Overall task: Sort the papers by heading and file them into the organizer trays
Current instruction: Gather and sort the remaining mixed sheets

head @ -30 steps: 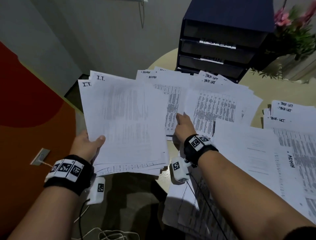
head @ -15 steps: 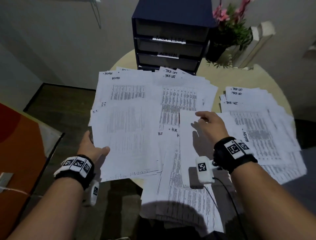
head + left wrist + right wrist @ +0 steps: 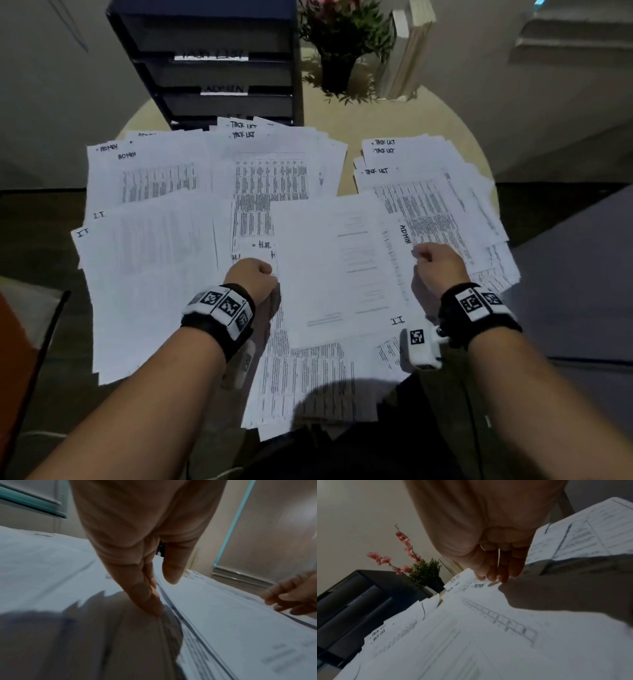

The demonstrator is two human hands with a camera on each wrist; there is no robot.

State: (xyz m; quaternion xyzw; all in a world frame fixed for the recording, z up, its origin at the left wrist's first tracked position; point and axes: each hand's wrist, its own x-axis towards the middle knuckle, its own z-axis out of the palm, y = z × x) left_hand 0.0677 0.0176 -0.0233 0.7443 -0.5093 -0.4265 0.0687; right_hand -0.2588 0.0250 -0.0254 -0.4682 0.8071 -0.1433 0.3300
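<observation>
White papers with handwritten headings cover the round table (image 3: 352,120). A dark organizer (image 3: 212,68) with labelled trays stands at the back. In the middle lies a sheet headed I.T. (image 3: 335,274), turned upside down to me. My left hand (image 3: 255,274) is at its left edge. In the left wrist view the fingers (image 3: 150,601) point straight down at that edge, and the thumb is apart above the sheet. My right hand (image 3: 438,260) is at the sheet's right edge, over an ADMIN page, its fingertips (image 3: 496,578) touching paper. An I.T. stack (image 3: 147,274) lies at the left.
ADMIN pages (image 3: 144,171) lie at the back left. TASK LIST pages lie in front of the organizer and in a pile (image 3: 411,164) at the right. H.R. sheets (image 3: 260,245) show beside my left hand. A potted plant (image 3: 339,51) and books (image 3: 407,51) stand behind. Papers overhang the near edge.
My left hand has laid the I.T. stack down at the left and moved to the middle sheet's left edge. My right hand has shifted to that sheet's right edge.
</observation>
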